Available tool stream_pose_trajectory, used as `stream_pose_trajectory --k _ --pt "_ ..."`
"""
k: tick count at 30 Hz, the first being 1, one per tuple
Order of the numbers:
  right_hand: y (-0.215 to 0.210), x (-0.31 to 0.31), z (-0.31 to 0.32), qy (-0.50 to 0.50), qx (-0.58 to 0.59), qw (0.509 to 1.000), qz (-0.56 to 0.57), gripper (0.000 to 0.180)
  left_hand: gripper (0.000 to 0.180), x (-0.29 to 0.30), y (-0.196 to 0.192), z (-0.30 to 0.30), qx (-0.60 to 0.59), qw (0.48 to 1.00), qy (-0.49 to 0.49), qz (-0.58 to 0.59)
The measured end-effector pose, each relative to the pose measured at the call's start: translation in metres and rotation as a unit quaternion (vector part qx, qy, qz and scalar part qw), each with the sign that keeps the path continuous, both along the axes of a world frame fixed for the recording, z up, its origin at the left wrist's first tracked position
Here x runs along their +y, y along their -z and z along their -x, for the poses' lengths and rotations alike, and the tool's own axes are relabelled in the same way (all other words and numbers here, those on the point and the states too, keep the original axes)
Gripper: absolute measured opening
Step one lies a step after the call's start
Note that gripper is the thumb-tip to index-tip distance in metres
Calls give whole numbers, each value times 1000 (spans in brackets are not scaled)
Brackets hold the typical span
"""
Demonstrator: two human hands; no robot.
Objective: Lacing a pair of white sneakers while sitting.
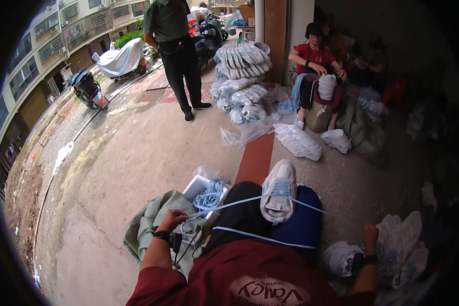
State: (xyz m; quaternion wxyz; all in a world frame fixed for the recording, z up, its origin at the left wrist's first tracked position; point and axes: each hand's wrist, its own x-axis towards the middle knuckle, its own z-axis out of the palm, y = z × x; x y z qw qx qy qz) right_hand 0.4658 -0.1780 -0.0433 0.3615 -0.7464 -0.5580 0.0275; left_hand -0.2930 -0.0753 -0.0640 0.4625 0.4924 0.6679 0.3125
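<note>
A white sneaker (279, 191) rests on my lap, its opening toward me, with light blue lacing across its tongue. My left hand (173, 218) is closed in a pinch on a light blue shoelace (229, 204) stretched out from the shoe. Out to the right, my right hand (371, 235) is also closed, and the lace's other end runs straight toward it, fading in the shade just short of the fingers. A second light blue strand crosses my lap below the shoe. Both arms are spread wide.
Left of my lap, a white box (195, 188) holds a tangle of blue laces (210, 196), beside a grey-green cloth (150, 224). White shoes (400, 245) lie at my right. Ahead are stacked shoes (242, 76), a standing person (173, 46) and a seated person (316, 56) handling a shoe.
</note>
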Motion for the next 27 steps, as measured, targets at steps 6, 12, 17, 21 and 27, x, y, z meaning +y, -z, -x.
stream_pose_trajectory --k 6,12,17,21,27 --pt "34 -21 -35 -16 -61 998 -7 17 4 -18 20 13 -4 999 -3 41" --pt "48 -9 -35 -33 -71 997 15 16 13 -35 69 34 23 999 -4 29" --pt "47 20 11 -35 42 988 145 16 30 -22 45 -9 56 994 -46 80" --pt "-47 59 130 -139 347 895 244 10 22 -2 1 -48 -251 960 -15 123" --pt "-66 111 219 -344 420 818 191 8 17 44 -67 -137 -297 931 191 95"
